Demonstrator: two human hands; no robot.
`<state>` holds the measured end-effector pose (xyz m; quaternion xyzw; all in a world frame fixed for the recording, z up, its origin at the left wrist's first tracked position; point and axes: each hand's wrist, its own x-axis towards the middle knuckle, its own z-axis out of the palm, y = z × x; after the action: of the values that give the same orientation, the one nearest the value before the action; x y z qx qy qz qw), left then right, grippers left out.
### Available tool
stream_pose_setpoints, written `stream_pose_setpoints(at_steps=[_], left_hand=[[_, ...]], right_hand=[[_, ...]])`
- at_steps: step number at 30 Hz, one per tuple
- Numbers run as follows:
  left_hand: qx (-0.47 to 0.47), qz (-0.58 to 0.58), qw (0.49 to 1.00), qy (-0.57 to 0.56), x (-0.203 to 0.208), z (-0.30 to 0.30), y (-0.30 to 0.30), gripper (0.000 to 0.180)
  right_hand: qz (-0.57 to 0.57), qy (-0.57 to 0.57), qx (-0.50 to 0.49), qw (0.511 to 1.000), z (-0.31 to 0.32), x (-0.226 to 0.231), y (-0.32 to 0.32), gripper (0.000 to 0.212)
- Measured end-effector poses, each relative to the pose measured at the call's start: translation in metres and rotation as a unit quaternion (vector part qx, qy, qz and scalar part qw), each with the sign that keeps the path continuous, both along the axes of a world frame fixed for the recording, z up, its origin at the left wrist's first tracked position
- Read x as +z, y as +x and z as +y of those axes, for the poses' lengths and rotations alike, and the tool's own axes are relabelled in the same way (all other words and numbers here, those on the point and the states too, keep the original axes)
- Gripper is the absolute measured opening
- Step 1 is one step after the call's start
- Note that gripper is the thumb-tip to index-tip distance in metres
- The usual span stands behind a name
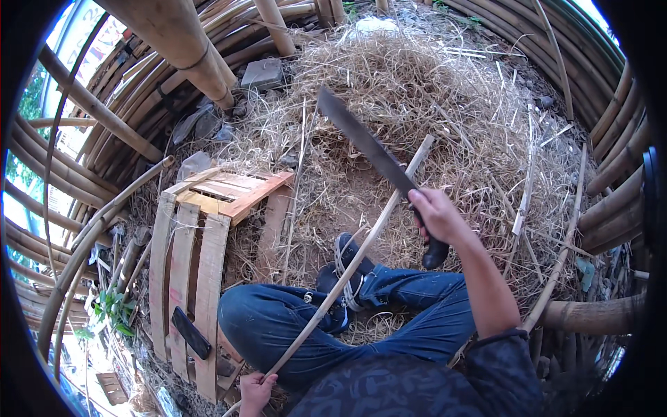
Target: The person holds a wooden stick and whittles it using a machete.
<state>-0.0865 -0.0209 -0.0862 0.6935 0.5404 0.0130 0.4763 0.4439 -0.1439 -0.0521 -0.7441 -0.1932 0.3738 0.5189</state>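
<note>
My right hand [436, 214] grips the black handle of a long dark machete [368, 144], whose blade points up and to the left over the straw. My left hand [256, 390] at the lower edge holds the near end of a long thin bamboo strip [347, 267]. The strip runs diagonally up to the right, across my blue-jeaned legs and dark shoes, and its far end passes under the blade. The blade lies close to the strip's upper part; I cannot tell if they touch.
A wooden pallet [187, 271] lies at my left with a flat black object [190, 332] on it. Dry straw and shavings [417, 90] cover the ground. Thick bamboo poles [180, 42] ring the spot; a grey stone block [262, 72] lies at the back.
</note>
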Motion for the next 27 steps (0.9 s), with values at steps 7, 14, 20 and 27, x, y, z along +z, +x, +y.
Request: stream_pose_setpoints(at_steps=[7,14,20,27], left_hand=[[-0.03,0.019,0.997,0.063,0.001,-0.002,-0.003,0.036],[-0.022,0.038,0.998,0.051,-0.007,0.004,-0.009,0.035],[0.017,0.039,0.998,0.04,-0.005,-0.003,-0.005,0.034],[-0.014,0.042,0.996,0.079,-0.004,-0.003,-0.003,0.034]], right_hand=[[-0.189,-0.034,0.019,0.981,0.007,-0.006,-0.076,0.035],[-0.123,-0.002,-0.03,0.992,-0.011,-0.009,-0.096,0.032],[-0.115,0.008,-0.027,0.993,-0.015,-0.004,-0.1,0.031],[-0.077,0.016,-0.025,0.997,-0.019,-0.004,-0.104,0.028]])
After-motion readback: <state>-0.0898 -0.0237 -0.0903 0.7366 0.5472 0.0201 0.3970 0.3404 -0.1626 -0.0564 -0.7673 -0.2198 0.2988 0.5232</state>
